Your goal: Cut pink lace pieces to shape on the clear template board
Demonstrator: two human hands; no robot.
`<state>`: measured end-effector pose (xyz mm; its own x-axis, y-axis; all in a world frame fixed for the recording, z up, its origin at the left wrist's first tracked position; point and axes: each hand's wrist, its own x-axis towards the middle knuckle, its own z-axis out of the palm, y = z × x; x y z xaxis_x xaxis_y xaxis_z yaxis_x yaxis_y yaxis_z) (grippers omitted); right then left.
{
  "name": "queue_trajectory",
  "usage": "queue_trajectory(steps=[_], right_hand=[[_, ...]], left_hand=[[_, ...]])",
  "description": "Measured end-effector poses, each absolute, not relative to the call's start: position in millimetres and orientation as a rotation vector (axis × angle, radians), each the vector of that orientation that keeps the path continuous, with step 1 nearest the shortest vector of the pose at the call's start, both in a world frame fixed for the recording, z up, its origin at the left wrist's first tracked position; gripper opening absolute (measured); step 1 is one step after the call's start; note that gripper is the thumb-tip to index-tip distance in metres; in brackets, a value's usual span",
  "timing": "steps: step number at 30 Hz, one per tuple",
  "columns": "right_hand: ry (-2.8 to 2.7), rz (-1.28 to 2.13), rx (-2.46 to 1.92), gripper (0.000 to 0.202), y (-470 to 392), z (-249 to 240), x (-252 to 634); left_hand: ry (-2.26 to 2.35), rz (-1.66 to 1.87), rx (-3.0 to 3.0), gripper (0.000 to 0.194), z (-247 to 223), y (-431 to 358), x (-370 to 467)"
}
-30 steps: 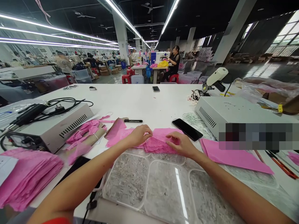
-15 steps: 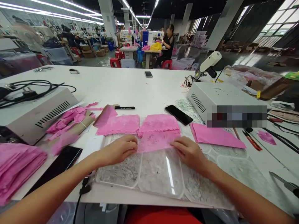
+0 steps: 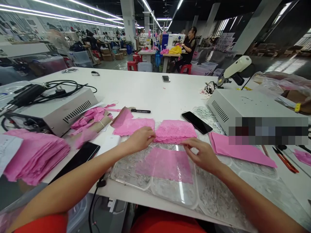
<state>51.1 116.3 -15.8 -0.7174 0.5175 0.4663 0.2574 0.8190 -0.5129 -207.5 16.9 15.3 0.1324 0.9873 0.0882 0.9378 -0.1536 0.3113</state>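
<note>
Two stacks of pink lace pieces lie side by side: a left stack [image 3: 136,124] and a right stack [image 3: 176,129] with scalloped front edges. My left hand [image 3: 142,138] has its fingers closed at the front left corner of the right stack. At that stack's front right corner, my right hand [image 3: 200,152] pinches the edge between thumb and finger. How many layers the fingers hold is hidden. Closer to me, a single sheer pink lace panel [image 3: 171,163] lies flat on a clear plastic mat [image 3: 173,194], apart from both hands.
Left are a grey machine box [image 3: 65,110], a folded pink fabric pile [image 3: 39,155] and a black phone [image 3: 77,161]. A marker [image 3: 141,111] and another phone [image 3: 197,122] lie behind the stacks. Right are folded pink sheets [image 3: 240,150], orange-handled snips [image 3: 285,160] and another machine box [image 3: 245,100]. A co-worker [image 3: 189,48] sits beyond.
The sheer lace panel both hands held is released and lies nearer me on the mat. Both hands have moved to the right stack's front corners. The view has turned left.
</note>
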Motion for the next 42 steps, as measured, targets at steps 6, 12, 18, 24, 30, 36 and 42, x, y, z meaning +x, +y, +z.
queue_trajectory(steps=[6, 12, 18, 24, 30, 36, 42], right_hand=[[-2.358, 0.671, -0.736, 0.024, 159.8, -32.0, 20.3], [-2.385, 0.741, -0.739, 0.026, 159.6, -40.0, 23.5], [-2.399, 0.782, -0.757, 0.025, 164.9, -30.7, 23.2], [-2.416, 0.768, -0.704, 0.018, 151.8, -12.7, -1.9], [-2.446, 0.677, -0.735, 0.010, 133.0, -2.7, -46.2], [-2.347, 0.760, -0.787, 0.012, 152.3, 6.6, -52.7], [-2.282, 0.819, -0.795, 0.010, 163.7, 16.9, -44.6]], left_hand=[[1.931, 0.281, 2.237, 0.017, 7.3, 60.7, -204.7], [1.864, 0.258, 2.238, 0.023, 9.1, 65.3, -213.5], [1.842, 0.281, 2.240, 0.024, 14.6, 69.3, -214.8], [1.841, 0.334, 2.271, 0.025, 17.7, 67.3, -215.3], [1.920, 0.485, 2.271, 0.022, 19.3, 63.7, -212.6], [1.947, 0.659, 2.352, 0.018, 7.3, 51.4, -198.7], [2.042, 0.541, 2.374, 0.021, -8.8, 44.4, -196.3]])
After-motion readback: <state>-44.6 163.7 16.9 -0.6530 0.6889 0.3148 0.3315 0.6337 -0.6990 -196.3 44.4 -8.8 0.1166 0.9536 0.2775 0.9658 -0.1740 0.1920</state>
